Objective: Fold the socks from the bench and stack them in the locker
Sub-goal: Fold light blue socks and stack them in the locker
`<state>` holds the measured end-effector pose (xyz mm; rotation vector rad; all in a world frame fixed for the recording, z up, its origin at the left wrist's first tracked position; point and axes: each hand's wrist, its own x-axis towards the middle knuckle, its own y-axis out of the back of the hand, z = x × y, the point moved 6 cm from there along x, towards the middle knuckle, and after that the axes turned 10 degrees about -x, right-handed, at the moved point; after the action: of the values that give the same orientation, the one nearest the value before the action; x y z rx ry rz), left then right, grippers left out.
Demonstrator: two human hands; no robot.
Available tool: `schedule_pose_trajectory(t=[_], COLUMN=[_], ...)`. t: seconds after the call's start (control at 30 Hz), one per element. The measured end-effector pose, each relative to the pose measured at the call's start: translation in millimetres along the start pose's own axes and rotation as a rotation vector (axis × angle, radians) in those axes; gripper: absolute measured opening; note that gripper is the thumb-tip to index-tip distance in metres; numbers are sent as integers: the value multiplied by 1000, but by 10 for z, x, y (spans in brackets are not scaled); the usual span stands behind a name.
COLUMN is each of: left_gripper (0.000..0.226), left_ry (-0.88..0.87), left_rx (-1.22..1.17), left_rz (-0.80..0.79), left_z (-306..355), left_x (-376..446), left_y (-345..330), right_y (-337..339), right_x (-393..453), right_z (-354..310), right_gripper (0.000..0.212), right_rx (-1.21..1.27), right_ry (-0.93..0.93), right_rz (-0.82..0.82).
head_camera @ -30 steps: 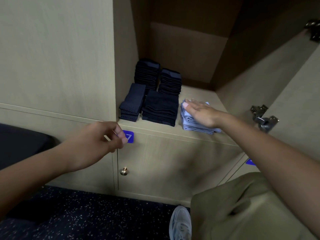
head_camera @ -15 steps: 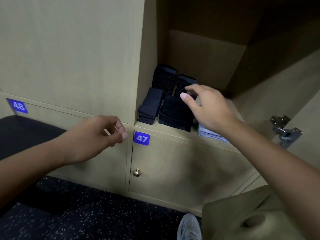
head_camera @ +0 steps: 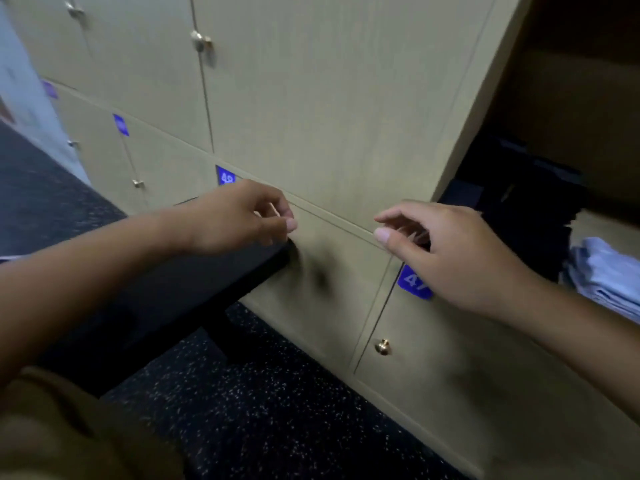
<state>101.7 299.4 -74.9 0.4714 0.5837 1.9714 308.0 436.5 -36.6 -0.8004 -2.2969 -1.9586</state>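
The open locker [head_camera: 568, 109] is at the right edge of the view. Dark folded socks [head_camera: 519, 202] are stacked inside it, blurred, with a light blue folded stack [head_camera: 602, 278] in front on the locker floor. My right hand [head_camera: 446, 251] hovers in front of the closed locker doors, outside the opening, fingers loosely curled and holding nothing. My left hand [head_camera: 239, 216] hangs above the end of the black bench [head_camera: 166, 289], fingers loosely curled, empty. No socks show on the visible part of the bench.
Closed beige locker doors [head_camera: 311, 98] with brass knobs [head_camera: 382, 346] and blue number tags 48 [head_camera: 225, 175] and 47 [head_camera: 414, 282] fill the wall. Dark speckled floor [head_camera: 277, 410] lies below. My trouser leg [head_camera: 69, 434] is at the lower left.
My right hand left the light blue stack and drew back out of the locker to the left. The view swung left toward the bench. My left hand stayed loosely curled.
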Motion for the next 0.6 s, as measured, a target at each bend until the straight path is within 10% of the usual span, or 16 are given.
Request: schedule_pose_trajectory(t=[0.27,0.6], left_gripper=[5,34], left_ry=[220,685], left_rx=[156,435], left_rz=[18,-389], left_z=[-622,-1359], left_x=[-383,-955], left_y=[635,950], right_y=[-451,-742], right_x=[176,283], right_z=[-257,-596], right_gripper=[30,28], right_rx=[126,139], right_ry=[86,176], right_rz=[-126,-173])
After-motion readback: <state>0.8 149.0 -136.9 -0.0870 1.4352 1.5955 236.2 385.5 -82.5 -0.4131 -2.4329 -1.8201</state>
